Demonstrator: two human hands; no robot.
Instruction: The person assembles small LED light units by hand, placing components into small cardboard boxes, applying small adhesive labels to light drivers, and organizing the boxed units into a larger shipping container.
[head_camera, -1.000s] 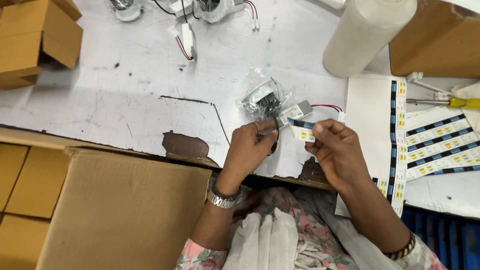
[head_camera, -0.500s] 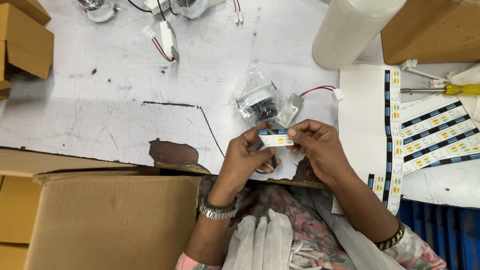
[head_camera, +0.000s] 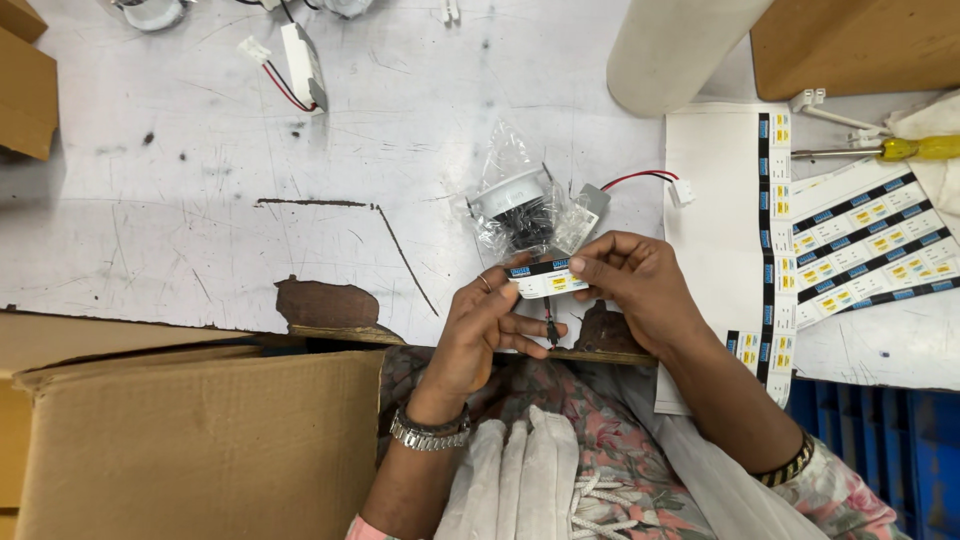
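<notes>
Hands now meet lower, nearer the table edge: left hand (head_camera: 487, 325) and right hand (head_camera: 640, 290) pinch a small label sticker (head_camera: 545, 279) by its ends, stretched flat just below the bagged lamp fitting (head_camera: 520, 207), which lay beside it earlier.

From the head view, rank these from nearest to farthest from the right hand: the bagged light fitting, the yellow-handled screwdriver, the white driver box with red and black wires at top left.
From the right hand:
1. Bagged light fitting, just above the hand's fingertips.
2. Yellow-handled screwdriver, upper right, on the table's edge.
3. White driver box, far top left.
</notes>
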